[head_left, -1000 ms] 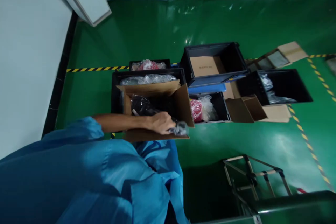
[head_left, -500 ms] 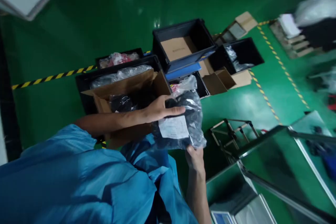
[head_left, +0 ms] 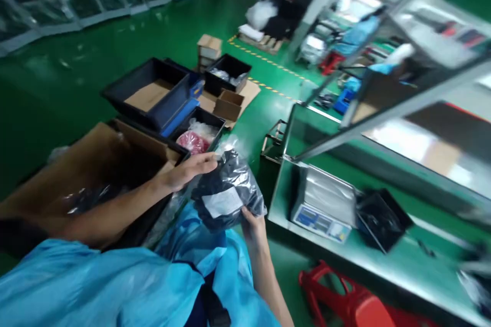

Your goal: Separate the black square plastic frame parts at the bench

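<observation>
Left hand (head_left: 187, 171), fingers extended, lies across the top of a labelled black bag (head_left: 230, 191); right hand (head_left: 253, 227), fingers curled, grips its lower edge. Bag held clear of the carton (head_left: 95, 163), just beside it; a second bag (head_left: 86, 196) lies inside, not yet lifted out.

loose blue smock (head_left: 103, 286), perhaps a dark strap (head_left: 215, 309)

A glossy plastic bag (head_left: 230, 189), matt paper label (head_left: 220, 202), seemingly steel bench (head_left: 402, 250).

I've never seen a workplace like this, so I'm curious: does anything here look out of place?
An open cardboard box is perched on top of a black crate and overhangs its edge, which looks rather unsteady.
</observation>
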The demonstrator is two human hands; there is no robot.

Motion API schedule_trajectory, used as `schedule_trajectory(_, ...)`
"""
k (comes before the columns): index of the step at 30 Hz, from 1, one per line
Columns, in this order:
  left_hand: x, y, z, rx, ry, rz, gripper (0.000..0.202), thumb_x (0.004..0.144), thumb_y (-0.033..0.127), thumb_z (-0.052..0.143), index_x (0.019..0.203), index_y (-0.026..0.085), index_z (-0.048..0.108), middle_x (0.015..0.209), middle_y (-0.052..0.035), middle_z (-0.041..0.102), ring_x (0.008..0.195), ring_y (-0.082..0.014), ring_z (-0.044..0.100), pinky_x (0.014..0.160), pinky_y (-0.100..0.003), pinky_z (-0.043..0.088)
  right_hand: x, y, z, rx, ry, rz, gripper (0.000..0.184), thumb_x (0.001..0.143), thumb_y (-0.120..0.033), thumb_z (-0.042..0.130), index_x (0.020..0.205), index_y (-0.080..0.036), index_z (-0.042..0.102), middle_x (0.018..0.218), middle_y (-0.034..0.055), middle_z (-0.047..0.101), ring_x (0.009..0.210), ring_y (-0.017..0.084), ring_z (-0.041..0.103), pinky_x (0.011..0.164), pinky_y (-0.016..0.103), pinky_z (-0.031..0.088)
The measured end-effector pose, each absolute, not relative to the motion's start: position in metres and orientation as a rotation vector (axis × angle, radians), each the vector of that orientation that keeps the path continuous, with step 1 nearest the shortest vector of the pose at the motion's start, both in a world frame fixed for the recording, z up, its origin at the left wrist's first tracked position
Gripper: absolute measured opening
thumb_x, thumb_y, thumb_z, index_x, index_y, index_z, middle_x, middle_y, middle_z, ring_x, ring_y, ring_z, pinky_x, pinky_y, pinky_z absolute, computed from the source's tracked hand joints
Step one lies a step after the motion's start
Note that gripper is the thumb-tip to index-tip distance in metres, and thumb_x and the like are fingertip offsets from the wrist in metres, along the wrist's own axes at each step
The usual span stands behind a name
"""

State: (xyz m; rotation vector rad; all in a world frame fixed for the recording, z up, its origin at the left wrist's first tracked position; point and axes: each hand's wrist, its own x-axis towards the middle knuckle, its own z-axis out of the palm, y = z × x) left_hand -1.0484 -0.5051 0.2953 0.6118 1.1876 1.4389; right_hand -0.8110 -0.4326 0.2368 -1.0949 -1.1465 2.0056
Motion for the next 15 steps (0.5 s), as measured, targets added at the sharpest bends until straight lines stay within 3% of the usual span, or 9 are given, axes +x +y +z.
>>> schedule_trajectory(4,-0.970,-0.484,0.304,0.778,1.107,1.316,0.039,0.078,0.054,0.078,0.078,0.019,0.062,0.068,0.0008,0.055,0.058,-0.0118,0.047,0.051,-0.023,0.035,-0.725,-0.452,0.237,-1.065,-1.043,1.814,0.047,0.066,-0.048,0.080,0.105,-0.023,0.070,0.094,0.0057,0.080,0.103,0.030,0.077,0.095,0.044,0.056)
schedule_trajectory(8,-0.880,-0.459,0.296,0.900,0.992,1.044,0.045,0.076,0.057,0.079,0.072,0.018,0.058,0.060,0.0026,0.046,0.051,-0.0084,0.034,0.046,-0.025,0.023,-0.640,-0.471,0.226,-1.085,-1.004,1.663,0.049,0.065,-0.058,0.078,0.103,-0.026,0.073,0.096,0.0103,0.080,0.105,0.034,0.076,0.088,0.043,0.059)
schedule_trajectory(11,-0.810,-0.443,0.288,0.966,0.897,0.903,0.052,0.074,0.062,0.078,0.064,0.017,0.054,0.057,0.0023,0.043,0.050,-0.0075,0.032,0.048,-0.026,0.021,-0.577,-0.483,0.214,-1.159,-1.011,1.571,0.055,0.063,-0.066,0.077,0.102,-0.028,0.074,0.105,0.0124,0.080,0.111,0.036,0.074,0.091,0.045,0.058)
schedule_trajectory(15,-0.735,-0.428,0.289,0.988,0.740,0.779,0.055,0.074,0.066,0.075,0.067,0.016,0.052,0.057,0.0040,0.039,0.048,-0.0062,0.029,0.047,-0.026,0.018,-0.486,-0.493,0.211,-1.255,-1.042,1.435,0.076,0.051,-0.067,0.085,0.114,-0.026,0.073,0.118,0.0127,0.077,0.117,0.041,0.070,0.101,0.052,0.054)
